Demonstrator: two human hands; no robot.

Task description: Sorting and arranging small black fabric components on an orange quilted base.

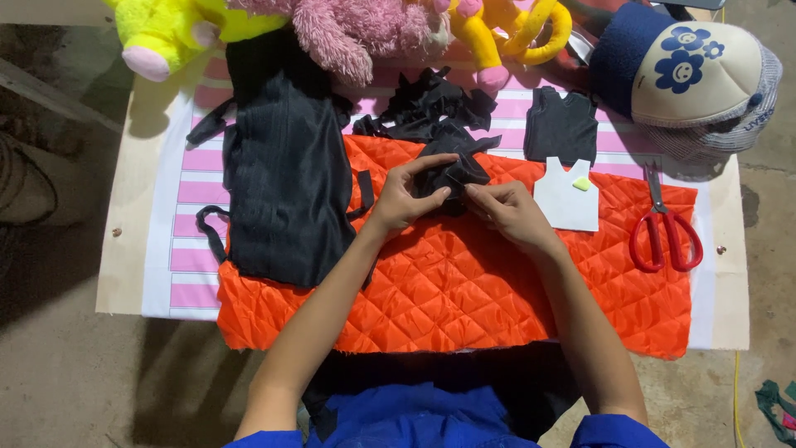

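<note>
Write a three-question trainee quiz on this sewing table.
1. True or false: both hands pinch the black scrap.
2. Where do the scissors lie? A) right of the white vest B) on the black cloth C) under the cap
3. What colour is the quilted fabric under the hands?

Key: 1 true: the left hand and right hand both grip it. 2 A. 3 orange.

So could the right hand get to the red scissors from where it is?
Probably yes: the red scissors lie uncovered on the quilted orange fabric beside the right hand, though it is pinching black cloth now.
</note>
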